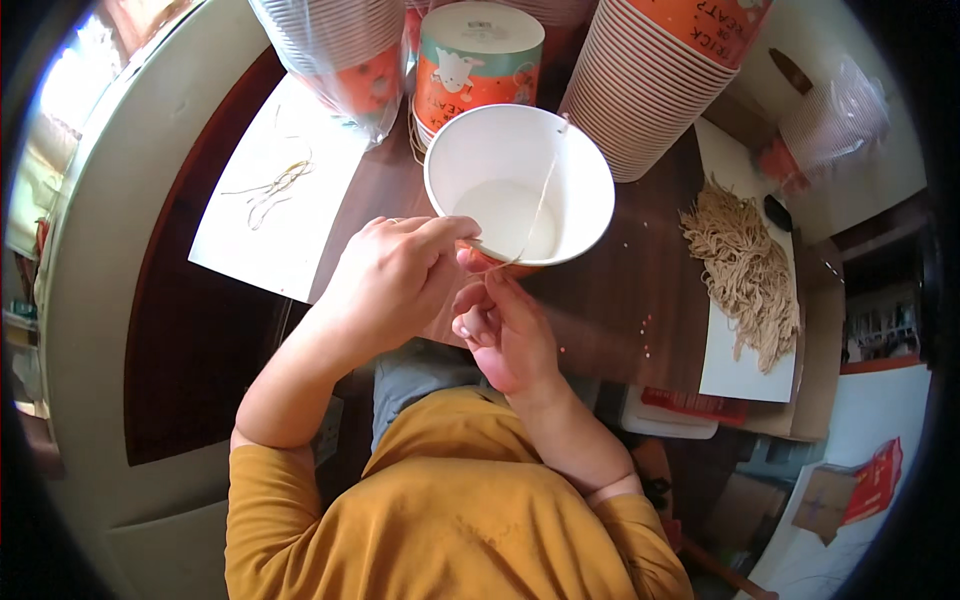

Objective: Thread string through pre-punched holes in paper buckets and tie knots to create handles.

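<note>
A round paper bucket (470,150), white inside and orange outside, tilts toward me at the table's near side. A thin beige string (545,195) runs across its opening from a hole in the far rim to the near rim. My left hand (400,262) pinches the near rim, thumb outside and fingers over the edge. Just below that rim, my right hand (508,330) holds the string's near end between thumb and fingertips, its other fingers curled. Part of the bucket's outer wall is hidden by my hands.
Behind stand an upside-down printed bucket (480,60), a tall leaning stack of nested buckets (645,90) and a plastic-wrapped stack (340,50). At right, a heap of cut strings (745,270) lies on white board. Loose strings (280,185) lie on a white sheet (235,235) at left.
</note>
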Demonstrator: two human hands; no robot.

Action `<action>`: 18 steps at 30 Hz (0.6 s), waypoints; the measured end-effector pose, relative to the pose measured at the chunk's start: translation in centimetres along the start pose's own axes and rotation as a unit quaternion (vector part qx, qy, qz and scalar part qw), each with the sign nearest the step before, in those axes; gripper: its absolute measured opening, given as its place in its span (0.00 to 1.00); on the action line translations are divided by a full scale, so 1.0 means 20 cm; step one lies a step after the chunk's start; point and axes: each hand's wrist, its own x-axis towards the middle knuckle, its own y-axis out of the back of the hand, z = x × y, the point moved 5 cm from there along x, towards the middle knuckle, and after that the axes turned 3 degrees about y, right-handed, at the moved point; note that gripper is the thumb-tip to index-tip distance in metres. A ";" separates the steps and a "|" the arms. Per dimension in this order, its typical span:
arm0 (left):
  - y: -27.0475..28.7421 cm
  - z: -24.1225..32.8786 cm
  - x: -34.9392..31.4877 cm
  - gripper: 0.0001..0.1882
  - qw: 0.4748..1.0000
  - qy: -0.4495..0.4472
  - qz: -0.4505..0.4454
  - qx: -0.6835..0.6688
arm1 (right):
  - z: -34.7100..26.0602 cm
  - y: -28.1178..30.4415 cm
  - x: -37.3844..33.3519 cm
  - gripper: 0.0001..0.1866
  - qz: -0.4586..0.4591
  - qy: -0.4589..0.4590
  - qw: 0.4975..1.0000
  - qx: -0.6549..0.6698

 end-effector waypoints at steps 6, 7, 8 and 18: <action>0.00 0.03 0.02 0.10 0.998 0.013 -0.060 0.017 | 0.03 0.02 0.02 0.14 -0.011 -0.003 0.999 0.045; 0.01 0.05 0.02 0.10 0.998 0.013 -0.061 0.017 | 0.04 0.02 0.02 0.12 -0.021 -0.001 0.999 0.046; 0.00 0.05 0.01 0.10 0.996 0.030 -0.072 0.032 | 0.04 0.02 0.03 0.11 -0.030 0.001 0.998 0.046; -0.01 0.03 0.02 0.11 0.998 0.040 -0.046 -0.009 | 0.04 -0.04 0.05 0.03 0.043 0.003 0.995 0.087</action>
